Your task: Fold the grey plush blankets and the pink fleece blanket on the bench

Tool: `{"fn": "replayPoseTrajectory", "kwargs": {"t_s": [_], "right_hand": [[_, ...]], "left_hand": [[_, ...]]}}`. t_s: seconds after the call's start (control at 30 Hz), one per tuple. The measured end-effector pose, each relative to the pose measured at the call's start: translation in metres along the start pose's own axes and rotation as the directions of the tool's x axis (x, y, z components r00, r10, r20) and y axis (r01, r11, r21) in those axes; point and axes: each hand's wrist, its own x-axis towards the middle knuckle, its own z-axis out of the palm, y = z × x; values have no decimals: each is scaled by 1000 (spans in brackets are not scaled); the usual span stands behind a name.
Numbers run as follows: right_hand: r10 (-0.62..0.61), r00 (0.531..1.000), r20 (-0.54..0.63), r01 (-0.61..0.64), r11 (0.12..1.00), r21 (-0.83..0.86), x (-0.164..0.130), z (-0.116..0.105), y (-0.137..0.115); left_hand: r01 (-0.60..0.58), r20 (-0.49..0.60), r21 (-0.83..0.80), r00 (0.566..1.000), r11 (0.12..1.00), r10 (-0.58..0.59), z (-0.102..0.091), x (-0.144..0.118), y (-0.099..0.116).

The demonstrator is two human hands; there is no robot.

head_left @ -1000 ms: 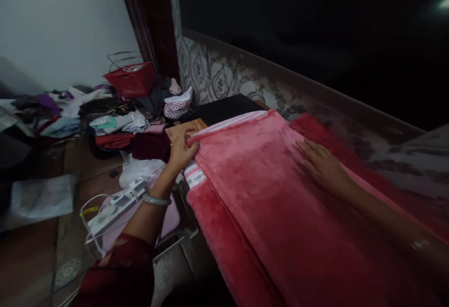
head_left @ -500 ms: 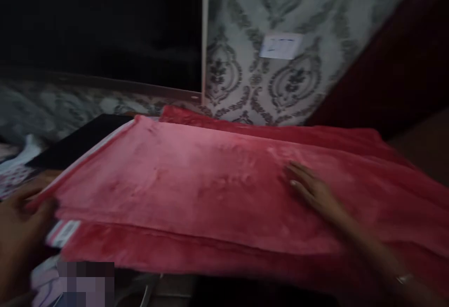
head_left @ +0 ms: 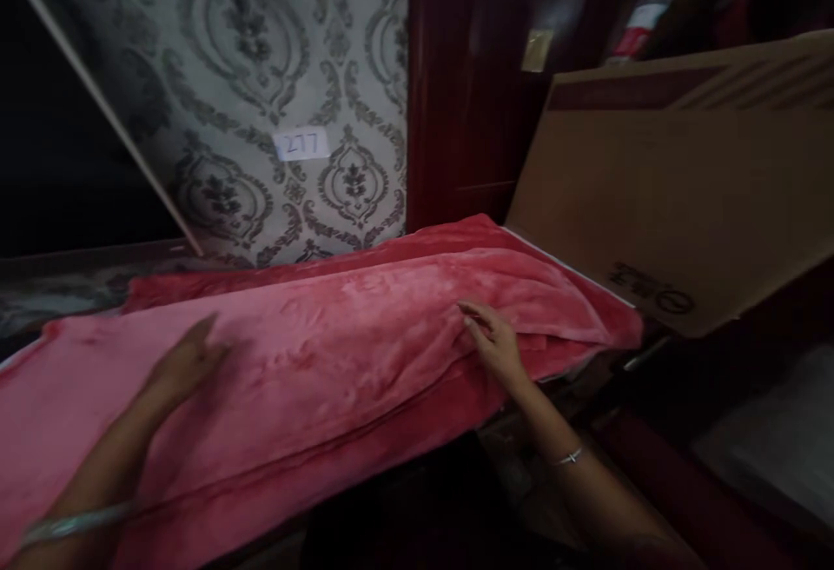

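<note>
A folded red plush blanket (head_left: 339, 353) lies spread over a raised surface, from the lower left to the middle right. My left hand (head_left: 186, 361) rests flat on top of it toward the left, fingers together and blurred by motion. My right hand (head_left: 495, 344) lies on the blanket's near edge toward its right end, fingers spread and pressing into the fabric folds. A bangle shows on each wrist.
A large flattened cardboard box (head_left: 678, 196) leans at the right, its lower edge close to the blanket's right end. Patterned wallpaper (head_left: 274, 92) with a small "277" label (head_left: 301, 144) stands behind. A dark red wooden frame (head_left: 456, 101) rises beside it.
My view has swung from the blanket's left end to its right end. Both hands slid rightward along the blanket; the left let go of the corner.
</note>
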Motion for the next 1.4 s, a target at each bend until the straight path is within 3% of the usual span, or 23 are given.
{"fn": "replayPoseTrajectory", "kwargs": {"t_s": [0.07, 0.13, 0.27, 0.43, 0.57, 0.7, 0.8, 0.93, 1.0, 1.07, 1.1, 1.13, 1.2, 1.27, 1.33, 1.4], "right_hand": [[46, 996, -81, -45, 999, 15, -4, -21, 10], [105, 978, -179, -102, 994, 26, -7, -44, 25], [187, 902, -390, -178, 982, 59, -2, -89, 61], [230, 790, -568, -267, 963, 18, 38, -127, 107], [293, 730, -618, -441, 892, -98, 92, -144, 138], [412, 701, -583, -618, 758, -208, 133, -157, 160], [526, 673, -520, -721, 624, -302, 143, -166, 167], [588, 672, -450, -740, 512, -436, 147, -174, 158], [574, 690, -441, -721, 494, -485, 151, -168, 141], [523, 753, -399, -656, 554, -512, 153, -150, 118], [487, 799, -354, -601, 616, -509, 152, -136, 104], [400, 878, -264, -479, 743, -467, 147, -117, 89], [215, 972, -89, -231, 943, -240, 128, -71, 61], [92, 996, -17, -92, 995, -32, 98, -23, 38], [80, 989, 128, -93, 991, 98, 67, 16, 24], [107, 963, 248, -150, 976, 157, 43, 37, 20]], "left_hand": [[-141, 212, -49, 966, 989, 148, 42, 28, 45], [-247, 314, -71, 914, 966, 257, 77, 52, 91], [-365, 370, -52, 857, 930, 357, 123, 89, 165], [-433, 421, 6, 819, 902, 390, 165, 101, 219], [-465, 402, 47, 819, 884, 409, 196, 87, 234], [-450, 403, 29, 822, 892, 402, 213, 81, 228], [-457, 382, 10, 824, 890, 419, 216, 83, 222], [-455, 351, 2, 834, 890, 426, 220, 84, 221], [-452, 342, -10, 837, 892, 427, 222, 85, 221], [-437, 314, -57, 846, 898, 432, 222, 86, 220], [-426, 282, -104, 854, 899, 437, 221, 87, 219], [-416, 236, -171, 863, 893, 448, 220, 87, 218], [-388, 129, -353, 881, 851, 455, 215, 87, 217], [-326, 85, -545, 895, 773, 438, 210, 87, 218], [-231, 138, -667, 896, 708, 422, 205, 86, 220], [-170, 203, -707, 881, 687, 427, 203, 86, 221]]}}
